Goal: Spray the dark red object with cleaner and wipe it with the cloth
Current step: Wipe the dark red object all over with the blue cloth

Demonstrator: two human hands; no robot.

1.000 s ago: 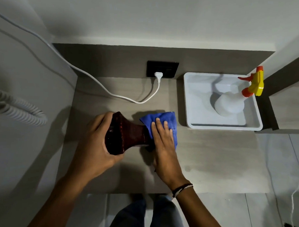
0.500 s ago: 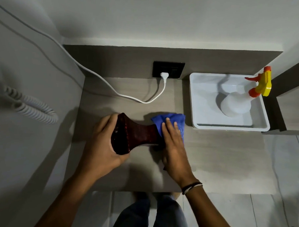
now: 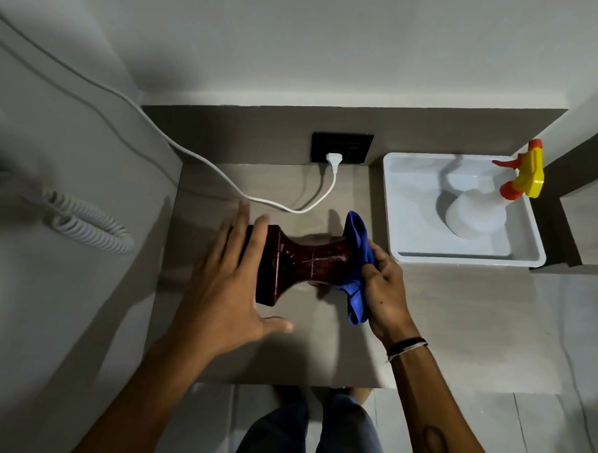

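Dark red object (image 3: 306, 264) lies on its side mid-surface (image 3: 458, 319), wide flared end to the left, narrow waist in the middle, right end covered by the cloth. Glossy, speckled finish.

Left hand (image 3: 226, 288) flat and spread against the flared left end, fingers (image 3: 237, 230) extended and released, not curled round anything; thumb sticks out to the near side, off the object. Palm looks to be touching the end face, cannot tell how firmly.

Right hand (image 3: 385, 291) clenched on the blue cloth (image 3: 356, 263), bunched up and pressed against the right end of the object. Cloth wraps that end from far side to near side, a tail hanging down toward the near edge. Dark bands on the right wrist.

White tray (image 3: 394, 210) at far right of the surface, just beside the cloth but apart from it. Spray bottle (image 3: 479, 213) stands inside it, white body, yellow and orange trigger head leaning to the far right corner.

Black wall socket (image 3: 342, 147) at the far back, white plug in it, white cable (image 3: 204, 160) running left up the wall. Coiled white cord (image 3: 85, 224) on the left wall. Person's legs visible below the near edge.
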